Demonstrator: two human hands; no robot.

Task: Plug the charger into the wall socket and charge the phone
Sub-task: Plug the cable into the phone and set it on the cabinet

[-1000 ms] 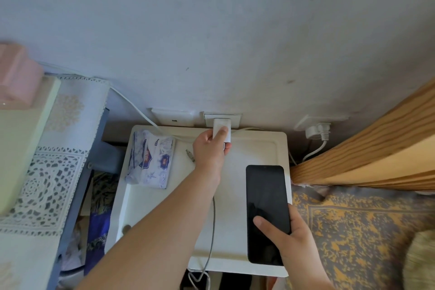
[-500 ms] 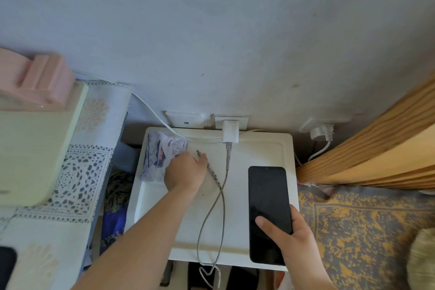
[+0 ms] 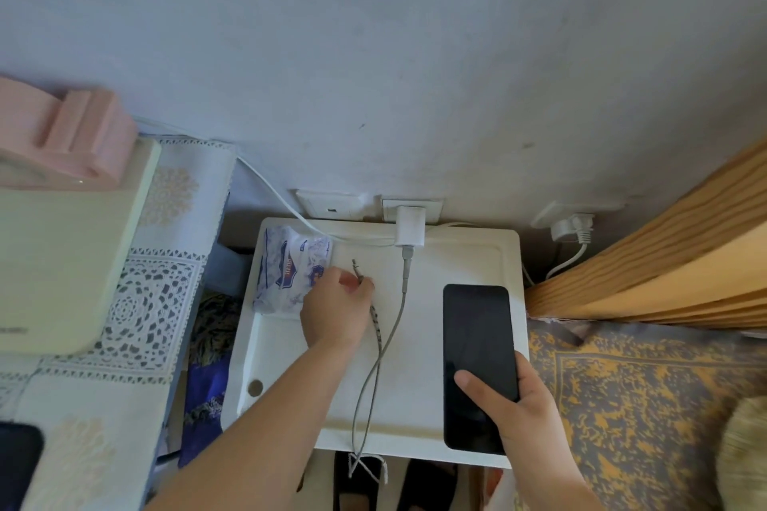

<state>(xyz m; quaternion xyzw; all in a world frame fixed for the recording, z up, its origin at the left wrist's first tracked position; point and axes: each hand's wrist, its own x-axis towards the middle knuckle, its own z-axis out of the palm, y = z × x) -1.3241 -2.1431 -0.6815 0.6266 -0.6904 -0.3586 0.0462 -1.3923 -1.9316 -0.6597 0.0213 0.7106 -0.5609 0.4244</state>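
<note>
A white charger [image 3: 410,227] sits plugged into the wall socket [image 3: 412,205] above the small white table [image 3: 469,261]. Its grey braided cable [image 3: 394,319] runs down the tabletop, loops over the front edge and comes back up. My left hand [image 3: 336,309] pinches the cable's free end, with the metal connector tip [image 3: 357,268] sticking out above my fingers. My right hand [image 3: 521,407] holds a black phone [image 3: 477,357] with a dark screen, lying flat along the table's right side, thumb on the glass.
A tissue pack [image 3: 290,266] lies at the table's back left. A second white plug [image 3: 572,229] sits in another socket to the right, beside a wooden bed frame [image 3: 664,261]. A lace-covered surface [image 3: 145,303] with a cream appliance stands left; a patterned blanket [image 3: 643,386] lies right.
My left hand let go of the charger, now seated in the socket, moved down and left, and took hold of the cable's free end. The right hand and phone barely moved.
</note>
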